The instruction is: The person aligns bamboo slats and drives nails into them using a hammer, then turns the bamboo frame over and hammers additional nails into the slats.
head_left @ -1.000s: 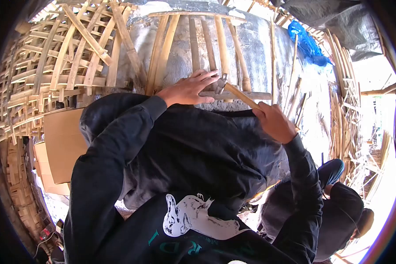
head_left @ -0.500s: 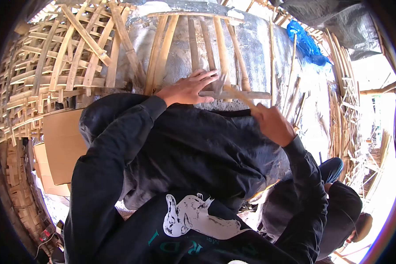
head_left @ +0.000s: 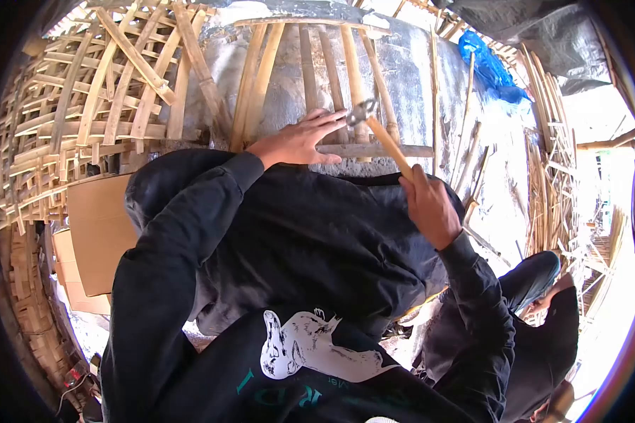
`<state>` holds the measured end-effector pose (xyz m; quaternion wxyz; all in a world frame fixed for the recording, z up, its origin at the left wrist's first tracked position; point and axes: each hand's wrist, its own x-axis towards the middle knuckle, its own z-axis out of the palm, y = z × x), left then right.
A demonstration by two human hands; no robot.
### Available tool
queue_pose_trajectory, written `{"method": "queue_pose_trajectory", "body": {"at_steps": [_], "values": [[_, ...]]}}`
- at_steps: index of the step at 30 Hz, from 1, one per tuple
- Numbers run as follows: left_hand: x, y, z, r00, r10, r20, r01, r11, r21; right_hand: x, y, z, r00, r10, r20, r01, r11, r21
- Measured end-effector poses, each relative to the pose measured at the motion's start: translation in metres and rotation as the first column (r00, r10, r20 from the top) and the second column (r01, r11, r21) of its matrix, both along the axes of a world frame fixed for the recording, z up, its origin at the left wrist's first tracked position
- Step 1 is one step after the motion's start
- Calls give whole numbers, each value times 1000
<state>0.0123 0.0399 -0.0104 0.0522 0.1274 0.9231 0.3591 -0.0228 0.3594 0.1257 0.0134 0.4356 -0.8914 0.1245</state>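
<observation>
My right hand [head_left: 432, 211] is wrapped round the wooden handle of a hammer [head_left: 389, 144]. The hammer's metal head is raised over the bamboo slats [head_left: 351, 60], just right of my left fingertips. My left hand [head_left: 298, 142] rests on the slats with its fingers stretched out and its thumb apart, along a bamboo crosspiece [head_left: 398, 151] that joins their near ends. Whether the left fingers press on something small, such as a nail, I cannot make out. Another crosspiece [head_left: 310, 26] spans the far ends.
A woven bamboo lattice [head_left: 113, 84] stands at the left above a cardboard box [head_left: 100, 233]. Beneath the slats lies a grey sheet [head_left: 416, 84]. Blue plastic [head_left: 492, 67] and bundled bamboo strips [head_left: 550, 183] are at the right. A person in dark clothes [head_left: 536, 345] crouches close on my right.
The hammer has lifted from the crosspiece, and my right hand has shifted slightly down. My left hand stays in nearly the same place. The person at the right has leaned lower.
</observation>
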Motion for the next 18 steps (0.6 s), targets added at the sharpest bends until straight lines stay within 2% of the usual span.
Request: {"method": "queue_pose_trajectory", "body": {"at_steps": [1, 3, 5, 8, 9, 11, 12, 13, 16, 17, 18], "values": [[0, -1, 0, 1000, 1, -3, -1, 1000, -8, 3, 2, 1, 1000, 1, -3, -1, 1000, -8], [0, 2, 0, 1000, -7, -28, 6, 1000, -10, 3, 4, 5, 972, -30, 233, -20, 977, 211], [-3, 1, -1, 1000, -1, -14, 1, 1000, -13, 4, -3, 14, 980, -26, 198, -19, 975, 222], [-1, 0, -1, 999, 4, 37, -6, 999, 53, 11, 2, -11, 989, -75, 127, 73, 997, 20], [-1, 1, 0, 999, 4, 37, -5, 999, 49, 14, 5, -16, 989, -75, 127, 74, 997, 16], [-1, 3, 5, 1000, 3, -18, -3, 1000, -3, 18, 11, -19, 976, -76, 204, 27, 972, 234], [-4, 2, 2, 1000, 2, -22, -2, 1000, -3, 20, 5, -4, 979, -46, 197, -5, 968, 253], [-8, 1, -1, 999, -9, -48, 9, 1000, -6, 19, 2, -3, 980, -47, 194, -4, 967, 255], [-5, 2, -7, 997, -31, -77, 34, 999, 40, 32, -2, -18, 985, -95, 142, 96, 995, 0], [-6, 0, -4, 994, -31, -106, 39, 996, 75, 33, 4, -26, 986, -92, 140, 94, 996, -3], [-7, 5, -4, 991, -5, -134, 7, 1000, 11, 37, 7, -27, 980, -97, 176, 82, 993, 88]]}}
